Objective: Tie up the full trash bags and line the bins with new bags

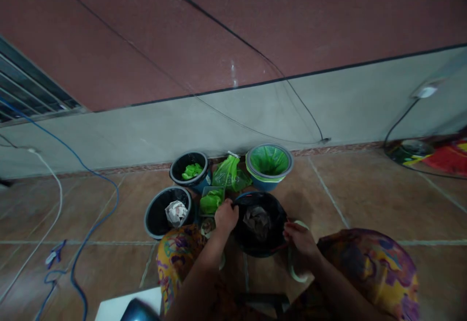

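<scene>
A bin lined with a black bin bag [242, 243] stands on the floor between my knees. Crumpled dark brown paper [257, 221] lies inside it. My left hand [226, 215] is closed on the bag at the left side of the rim. At the right side, my right hand [299, 237] pinches the bag's edge, where a bit of red shows. The bin's outer wall is mostly hidden by the bag. Just left of my left hand sits a small clear container with a green bag [211, 202] in it.
Against the wall stand a green-lined bin [270, 184], a tied green bag [229, 174] and a black-lined bin [202, 184] holding green plastic. Another black-lined bin [150, 218] holds crumpled white paper [176, 213]. A blue cable [95, 226] crosses the floor at left.
</scene>
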Action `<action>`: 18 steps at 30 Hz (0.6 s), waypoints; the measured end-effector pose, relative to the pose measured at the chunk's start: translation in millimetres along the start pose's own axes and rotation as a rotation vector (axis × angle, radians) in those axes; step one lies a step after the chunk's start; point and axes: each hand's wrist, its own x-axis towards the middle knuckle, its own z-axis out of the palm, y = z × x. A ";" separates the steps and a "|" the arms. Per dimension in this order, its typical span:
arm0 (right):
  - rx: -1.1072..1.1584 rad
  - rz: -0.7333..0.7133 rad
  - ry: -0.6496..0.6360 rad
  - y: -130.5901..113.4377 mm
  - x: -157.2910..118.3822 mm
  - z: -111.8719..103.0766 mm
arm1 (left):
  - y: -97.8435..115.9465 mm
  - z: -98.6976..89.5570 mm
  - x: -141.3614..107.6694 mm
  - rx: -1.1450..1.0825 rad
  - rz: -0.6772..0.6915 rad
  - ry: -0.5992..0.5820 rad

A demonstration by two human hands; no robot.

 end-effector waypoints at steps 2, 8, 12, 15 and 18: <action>0.027 -0.018 -0.032 2.6 1.1 -1.9 | 17.4 1.4 26.6 0.015 0.092 -0.012; -0.032 -0.046 -0.093 9.3 2.0 -10.4 | 41.0 31.5 73.9 0.120 0.183 -0.160; -0.010 -0.008 -0.073 6.8 2.1 -8.0 | 43.8 45.8 83.5 0.163 0.180 -0.189; -0.007 0.007 -0.067 0.4 -1.2 -2.3 | 44.6 51.0 85.6 0.169 0.165 -0.210; 0.017 0.013 -0.084 -2.2 -3.5 0.6 | 42.5 48.1 85.5 0.133 0.164 -0.211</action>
